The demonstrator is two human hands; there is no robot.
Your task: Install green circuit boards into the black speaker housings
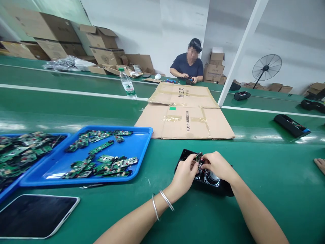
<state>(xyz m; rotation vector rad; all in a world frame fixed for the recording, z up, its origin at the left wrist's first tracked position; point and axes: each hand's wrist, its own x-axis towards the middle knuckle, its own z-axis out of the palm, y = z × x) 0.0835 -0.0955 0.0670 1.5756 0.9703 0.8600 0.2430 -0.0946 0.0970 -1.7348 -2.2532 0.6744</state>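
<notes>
A black speaker housing [223, 188] lies on the green table in front of me, its inside facing up with a round speaker driver [212, 177] showing. Over it, my left hand [185, 172] pinches a small green circuit board [199, 156] between thumb and fingers. My right hand [217, 165] is closed at the same spot, its fingertips on the thin wires [202, 161] beside the board. The fingers cover the board's lower part, and exactly where the wires join it is hidden.
Blue trays [144, 149] of circuit boards stand at left, with a tablet [38, 216] before them. Flattened cardboard [185, 118] and a water bottle [127, 84] lie beyond. Another black housing [291, 126] sits right, near another person's hand [320, 164]. A co-worker [189, 66] sits opposite.
</notes>
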